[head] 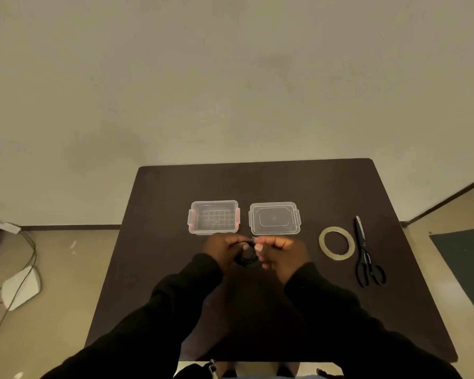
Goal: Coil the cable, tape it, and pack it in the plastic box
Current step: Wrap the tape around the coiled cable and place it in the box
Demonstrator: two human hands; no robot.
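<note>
I am holding a black cable (246, 257) in both hands just in front of the open plastic box (213, 217), winding it into a small coil over the dark table (257, 184). My left hand (223, 248) is closed around the gathered loops so they cannot spring apart, while my right hand (281, 251) is pinching the loose end between thumb and fingertips (258, 247), feeding it toward the coil. The end piece itself is too small to make out clearly.

I am working close to the box so the finished bundle has only a short way to travel. The box is sitting empty with its red-clipped sides showing, and its clear lid (274, 218) is lying flat just to the right of the box, off and out of the way so nothing blocks the opening. Farther to the right of the box, past the lid, the tape roll (336, 243) is lying flat, with the black scissors (365, 253) just beyond it, both on the side of my right hand, which looks like the freer one for reaching them.

By my judgement the coiling is nearly done but the cable is not yet taped, and the risk is the loops loosening when one hand lets go for the tape.
</note>
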